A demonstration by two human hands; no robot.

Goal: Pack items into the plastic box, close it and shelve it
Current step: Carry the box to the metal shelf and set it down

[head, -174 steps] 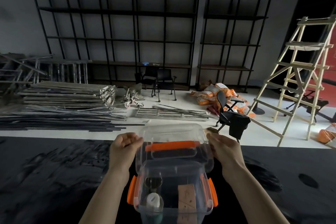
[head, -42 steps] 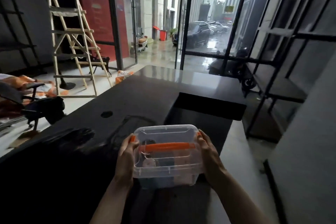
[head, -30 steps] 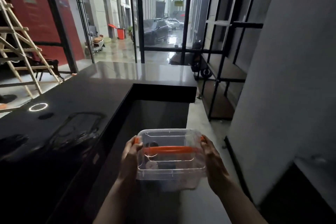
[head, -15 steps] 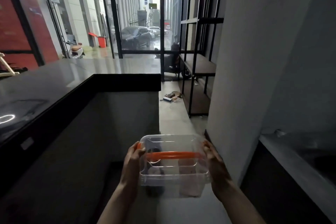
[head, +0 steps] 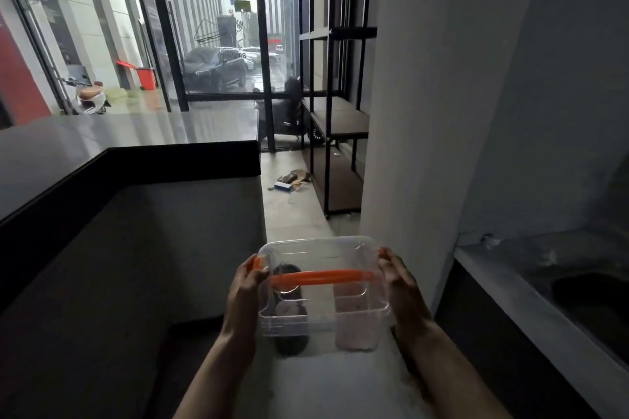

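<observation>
I carry a clear plastic box (head: 323, 309) with its lid on, held in the air in front of me at the lower centre. An orange handle (head: 321, 276) lies flat across the lid, and orange clips show at both sides. A dark round item and a pale brown block are dimly visible inside. My left hand (head: 243, 289) grips the box's left side and my right hand (head: 401, 286) grips its right side. A black metal shelf unit (head: 337, 119) with brown boards stands ahead, beyond the box.
A black counter (head: 136, 146) runs along my left. A grey pillar (head: 425, 112) rises just right of the box, with a low grey ledge (head: 544, 282) past it. Litter (head: 291, 180) lies on the floor ahead. Glass panes face a street with cars.
The view has swung right, away from the counter top toward the aisle and shelf. The box stays closed between both hands, now over the floor beside the pillar.
</observation>
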